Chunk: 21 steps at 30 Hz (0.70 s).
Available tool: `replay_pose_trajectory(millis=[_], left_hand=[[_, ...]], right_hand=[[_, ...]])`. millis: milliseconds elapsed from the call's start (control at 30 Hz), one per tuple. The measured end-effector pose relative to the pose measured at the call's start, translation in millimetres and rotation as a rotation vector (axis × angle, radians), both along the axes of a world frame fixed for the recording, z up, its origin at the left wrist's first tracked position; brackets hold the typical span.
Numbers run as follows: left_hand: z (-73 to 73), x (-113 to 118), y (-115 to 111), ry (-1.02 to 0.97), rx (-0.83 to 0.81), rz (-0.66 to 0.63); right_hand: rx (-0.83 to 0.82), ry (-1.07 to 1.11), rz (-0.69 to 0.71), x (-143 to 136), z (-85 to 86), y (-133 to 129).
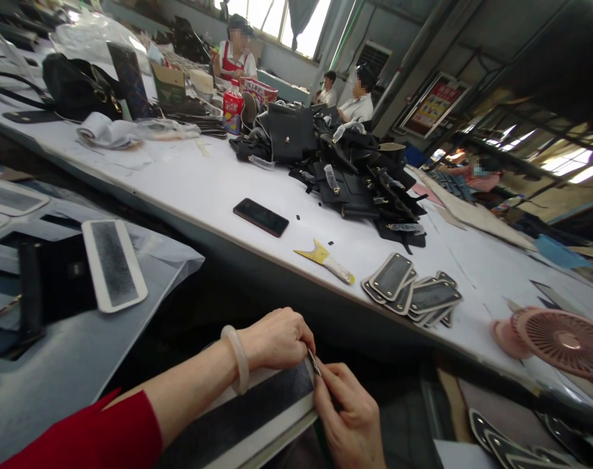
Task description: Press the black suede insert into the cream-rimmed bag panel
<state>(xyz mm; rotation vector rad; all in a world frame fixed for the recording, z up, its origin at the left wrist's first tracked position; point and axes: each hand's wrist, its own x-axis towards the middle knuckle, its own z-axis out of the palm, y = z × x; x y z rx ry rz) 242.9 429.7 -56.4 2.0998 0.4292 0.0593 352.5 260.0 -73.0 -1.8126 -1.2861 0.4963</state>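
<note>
My left hand, with a pale bangle on the wrist, is closed with its fingertips at one end of a small dark piece with a pale edge. The other side of that piece is pinched by my right hand, thumb and fingers together. Most of the piece is hidden by my fingers, so I cannot tell its kind. Directly below both hands lies a long black panel with a white border, tilted and partly covered by my left forearm.
A white table crosses ahead, bearing a phone, yellow-handled tool, white-edged panels, black bags and a pink fan. Another panel lies on the left surface. Several people sit farther back.
</note>
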Motion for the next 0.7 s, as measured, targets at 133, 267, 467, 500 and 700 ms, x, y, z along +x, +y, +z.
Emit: replay_pose_trajectory(millis=[133, 267, 467, 500, 700], left_hand=[[0.2, -1.3, -1.0, -0.009, 0.002, 0.003], [0.0, -0.2, -0.1, -0.008, -0.008, 0.012], [-0.1, -0.3, 0.5, 0.014, -0.087, 0.032], [0.2, -0.7, 0.2, 0.017, -0.101, 0.034], [3.0, -2.7, -0.4, 0.046, -0.146, 0.047]], right_hand=[[0.003, -0.037, 0.041, 0.7, -0.2, -0.4], [-0.03, -0.13, 0.125, 4.7, 1.0, 1.9], [-0.064, -0.178, 0.196, 6.8, 9.2, 0.8], [-0.08, -0.154, 0.207, 7.1, 11.8, 0.6], [-0.262, 0.278, 0.122, 21.6, 20.1, 13.3]])
